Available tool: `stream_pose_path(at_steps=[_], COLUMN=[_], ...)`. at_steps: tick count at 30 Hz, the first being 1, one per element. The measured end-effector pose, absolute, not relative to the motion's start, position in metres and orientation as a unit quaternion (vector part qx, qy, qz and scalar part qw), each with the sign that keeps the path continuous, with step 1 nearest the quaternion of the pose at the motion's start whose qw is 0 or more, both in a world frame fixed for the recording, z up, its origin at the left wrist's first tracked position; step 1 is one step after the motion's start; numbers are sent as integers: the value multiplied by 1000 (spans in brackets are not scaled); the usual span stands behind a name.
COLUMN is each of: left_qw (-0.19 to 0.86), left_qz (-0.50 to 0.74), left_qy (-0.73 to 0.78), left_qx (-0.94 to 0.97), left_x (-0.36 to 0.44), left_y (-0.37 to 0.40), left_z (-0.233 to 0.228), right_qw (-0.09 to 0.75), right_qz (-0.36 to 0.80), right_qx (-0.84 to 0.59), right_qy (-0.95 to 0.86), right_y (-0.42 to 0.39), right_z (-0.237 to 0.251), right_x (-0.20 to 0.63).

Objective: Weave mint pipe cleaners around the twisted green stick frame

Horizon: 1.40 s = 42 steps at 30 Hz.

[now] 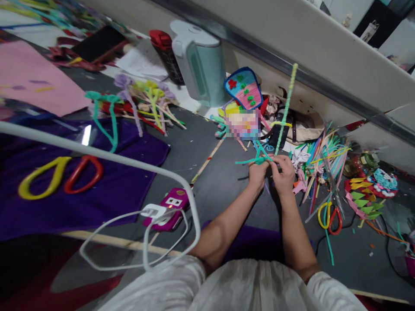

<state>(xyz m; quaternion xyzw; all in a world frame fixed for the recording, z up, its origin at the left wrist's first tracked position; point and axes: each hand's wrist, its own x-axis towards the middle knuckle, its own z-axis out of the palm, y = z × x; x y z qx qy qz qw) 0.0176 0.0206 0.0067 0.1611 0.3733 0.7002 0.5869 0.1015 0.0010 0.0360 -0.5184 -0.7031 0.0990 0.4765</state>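
In the head view, left hand (257, 175) and right hand (284, 172) have fingertips pinched on teal pipe cleaners (260, 159), toward the tabletop's (220, 190) far edge. Bare surface opens left; loose strips (330, 153) and scissors (331, 212) crowd right.

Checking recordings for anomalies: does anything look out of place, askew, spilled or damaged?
Two things: a pixelated patch beyond the held green pipe cleaners hides what lies there, and a white cable loops loosely across the view of the purple cloth. No spill shows.
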Motion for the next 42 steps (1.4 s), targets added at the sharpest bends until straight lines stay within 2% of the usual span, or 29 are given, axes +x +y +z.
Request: stream_pose_path(at_steps=[5, 9, 17, 24, 31, 38, 42], left_qw=[621, 647, 674, 690, 698, 682, 660], left_qz=[694, 684, 663, 645, 629, 644, 659], left_qy=[352, 334, 324, 325, 339, 341, 358], left_qx=[91, 47, 35, 57, 53, 53, 56], left_x=[13, 8, 5, 5, 6, 6, 7], left_y=[25, 27, 29, 25, 24, 25, 26], left_z=[6, 6, 7, 13, 7, 9, 7], right_qw=[441, 451, 576, 592, 625, 612, 623], right_qz=[60, 35, 138, 125, 311, 238, 264], right_qx=[-493, -467, -526, -613, -578, -588, -582], right_qy=[-748, -760, -610, -508, -423, -473, -452], right_y=[2, 3, 3, 8, 13, 4, 0], right_z=[32, 29, 26, 20, 14, 21, 24], right_x=[104, 108, 102, 108, 107, 99, 95])
